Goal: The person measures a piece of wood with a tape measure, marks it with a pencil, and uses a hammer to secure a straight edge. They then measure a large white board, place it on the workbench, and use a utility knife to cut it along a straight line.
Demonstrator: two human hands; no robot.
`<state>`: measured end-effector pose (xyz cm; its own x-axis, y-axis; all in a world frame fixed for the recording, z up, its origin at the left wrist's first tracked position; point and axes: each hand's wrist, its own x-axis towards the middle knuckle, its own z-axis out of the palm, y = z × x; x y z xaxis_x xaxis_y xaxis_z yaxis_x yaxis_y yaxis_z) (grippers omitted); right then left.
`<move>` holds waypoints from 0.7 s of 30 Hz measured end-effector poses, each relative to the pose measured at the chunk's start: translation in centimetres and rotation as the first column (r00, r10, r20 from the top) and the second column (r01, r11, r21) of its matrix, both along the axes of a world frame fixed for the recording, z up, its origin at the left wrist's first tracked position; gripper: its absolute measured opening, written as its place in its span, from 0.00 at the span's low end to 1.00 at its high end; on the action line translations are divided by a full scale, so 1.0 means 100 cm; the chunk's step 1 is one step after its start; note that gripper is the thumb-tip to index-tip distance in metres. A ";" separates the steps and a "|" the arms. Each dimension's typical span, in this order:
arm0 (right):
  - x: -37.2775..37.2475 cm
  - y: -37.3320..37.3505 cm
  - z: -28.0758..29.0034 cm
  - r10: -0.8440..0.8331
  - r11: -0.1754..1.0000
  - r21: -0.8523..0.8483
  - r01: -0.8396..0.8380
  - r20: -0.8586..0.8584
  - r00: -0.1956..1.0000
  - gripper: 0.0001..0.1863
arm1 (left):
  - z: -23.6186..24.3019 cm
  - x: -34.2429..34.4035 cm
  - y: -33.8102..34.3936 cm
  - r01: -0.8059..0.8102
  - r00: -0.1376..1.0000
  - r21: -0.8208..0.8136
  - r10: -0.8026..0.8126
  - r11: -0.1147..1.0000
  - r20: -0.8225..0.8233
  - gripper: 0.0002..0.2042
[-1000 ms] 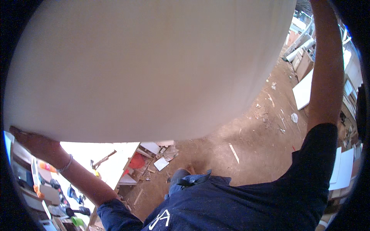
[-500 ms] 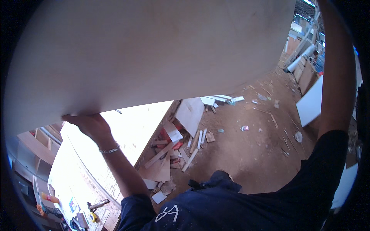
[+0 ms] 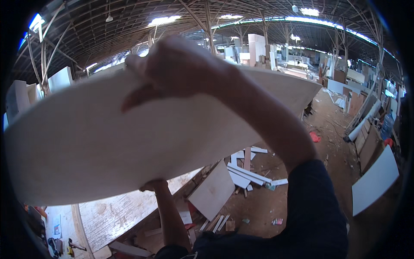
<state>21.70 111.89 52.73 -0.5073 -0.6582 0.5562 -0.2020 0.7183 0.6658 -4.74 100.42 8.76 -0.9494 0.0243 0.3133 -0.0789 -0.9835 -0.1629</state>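
A large pale wooden board (image 3: 142, 142) stands tilted on edge in front of me and spans much of the view. My left hand (image 3: 156, 184) grips its lower edge from below, fingers hidden behind the wood. Across the top edge, my right hand (image 3: 172, 67) is hooked with its thumb on the near face; it is somewhat blurred and its fingertips are out of sight. Under the board lies a worktable (image 3: 116, 216) with a worn pale top. A hammer (image 3: 77, 246) and a yellow tape measure (image 3: 70, 251) rest on it at the lower left.
Wood offcuts and white strips (image 3: 248, 175) litter the dirt floor beside the table. A white panel (image 3: 375, 181) leans at the right, near more boards and a large blue bottle (image 3: 387, 125). Stacked panels (image 3: 257, 49) stand farther back under the roof.
The view has lifted, bringing the roof and far hall into sight. My right hand now shows on the board's top edge, and the board sits lower in view, covering more of the table.
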 end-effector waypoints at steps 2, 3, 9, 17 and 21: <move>-0.011 0.031 -0.021 0.163 0.985 -0.066 -0.162 0.007 0.987 0.40 | -0.040 -0.016 0.037 0.016 0.974 -0.027 -0.009 1.000 0.228 0.42; -0.020 0.045 -0.032 0.237 0.970 -0.053 -0.238 -0.031 0.971 0.36 | -0.070 -0.044 0.040 0.000 0.970 -0.066 0.016 0.998 0.244 0.40; -0.084 0.140 -0.114 0.336 0.942 -0.050 -0.332 0.118 0.935 0.17 | -0.125 -0.112 0.144 -0.152 0.947 -0.579 0.286 0.801 0.147 0.32; -0.156 0.252 -0.191 0.362 0.916 0.007 -0.400 0.410 0.837 0.05 | -0.064 -0.065 0.180 -0.232 0.838 -0.886 0.546 0.401 0.027 0.32; -0.176 0.298 -0.239 0.411 0.883 0.004 -0.470 0.477 0.777 0.05 | 0.058 -0.098 0.155 -0.497 0.500 -0.852 0.747 -0.168 -0.439 0.31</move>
